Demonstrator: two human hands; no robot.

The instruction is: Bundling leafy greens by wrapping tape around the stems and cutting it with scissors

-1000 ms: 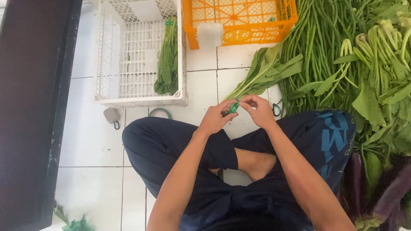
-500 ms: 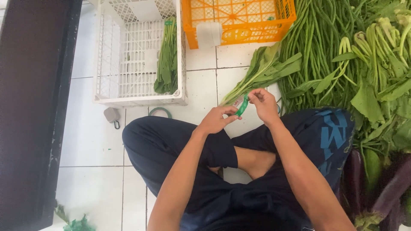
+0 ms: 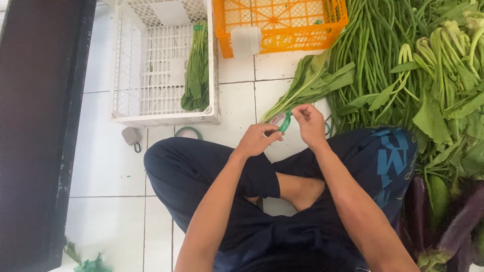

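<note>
A bunch of leafy greens (image 3: 307, 90) lies on the white tiled floor, stems toward me. My left hand (image 3: 258, 139) pinches the stem ends and the lower end of a green tape strip (image 3: 286, 122). My right hand (image 3: 308, 124) grips the upper end of that strip, stretched taut between the two hands just above my crossed legs.
A white plastic crate (image 3: 126, 90) holds one tied bunch of greens (image 3: 196, 70). An orange crate (image 3: 282, 38) stands behind. Long beans (image 3: 373, 55) and loose greens (image 3: 443, 95) are piled at right, eggplants (image 3: 454, 221) at lower right. A green tape roll (image 3: 188, 132) and a small grey object (image 3: 131, 137) lie by the crate.
Both hands were close together at the stems; the right hand has lifted and pulled the green tape out, so it now stretches between the hands.
</note>
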